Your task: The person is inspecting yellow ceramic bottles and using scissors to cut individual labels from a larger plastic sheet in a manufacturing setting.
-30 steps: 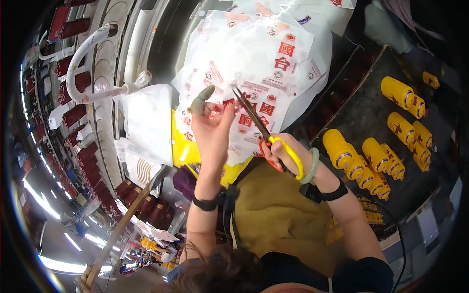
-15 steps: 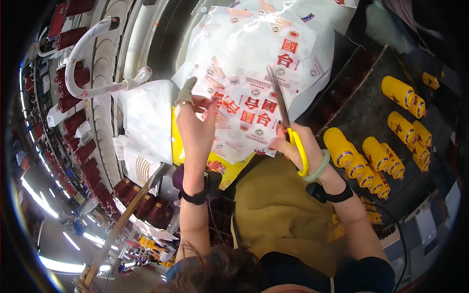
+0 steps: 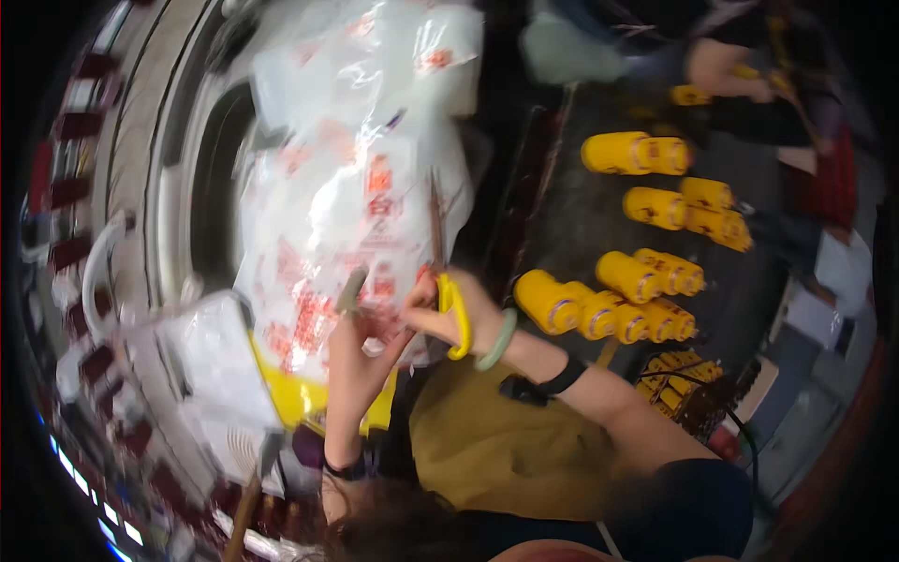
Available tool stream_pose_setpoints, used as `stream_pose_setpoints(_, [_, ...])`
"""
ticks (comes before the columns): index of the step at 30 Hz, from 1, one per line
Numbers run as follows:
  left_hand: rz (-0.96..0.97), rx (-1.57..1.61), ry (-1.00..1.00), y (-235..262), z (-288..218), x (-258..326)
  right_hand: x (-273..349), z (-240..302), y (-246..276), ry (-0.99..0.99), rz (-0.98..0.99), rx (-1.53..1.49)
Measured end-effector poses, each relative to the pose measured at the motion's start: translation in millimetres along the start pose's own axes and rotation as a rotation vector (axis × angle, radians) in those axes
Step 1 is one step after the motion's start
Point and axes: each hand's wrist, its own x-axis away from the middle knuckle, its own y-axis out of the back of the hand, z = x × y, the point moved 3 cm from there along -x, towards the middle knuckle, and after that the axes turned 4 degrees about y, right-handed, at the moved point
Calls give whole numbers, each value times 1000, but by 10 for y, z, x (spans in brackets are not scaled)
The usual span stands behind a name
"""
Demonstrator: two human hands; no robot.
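My right hand (image 3: 473, 309) is closed around scissors (image 3: 456, 318) with yellow handles. Their dark blades point away from me, over clear plastic sheeting. Just left of it, my left hand (image 3: 354, 370) has its thumb and forefinger spread, with a grey finger cot on the forefinger. Its other fingers are partly hidden and blurred. Both hands are close together above a heap of small clear film pieces (image 3: 314, 323) with red print. These lie on the large clear plastic bag (image 3: 281, 206), over a yellow sheet (image 3: 295, 389).
Rows of yellow cylindrical bottles (image 3: 552, 304) stand on a dark surface to the right. Another person's arm (image 3: 721, 70) reaches in at the far right. A white curved tube (image 3: 98, 281) and a conveyor (image 3: 122, 178) run along the left. A wooden handle (image 3: 245, 515) is at lower left.
The view has swung, so the bag and bottles appear further left. My right hand with the scissors has come closer to my left hand. Another person's arm now shows at far right.
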Motion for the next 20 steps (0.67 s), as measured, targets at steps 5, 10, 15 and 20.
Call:
stream_pose_setpoints(5, [11,274,-42,-261,-114,25,257,110,199,48,-55,-95])
stream_pose_setpoints(10, [-4,739,35,-499,-261,145,434,182,358,46,-126,-291])
stream_pose_setpoints(15, [-61,691,14,-591,-405,137,722,341,613,-20,-216,-78])
stream_pose_setpoints(20, [-97,612,34,-623,-509,109,993,602,891,358,-290,457])
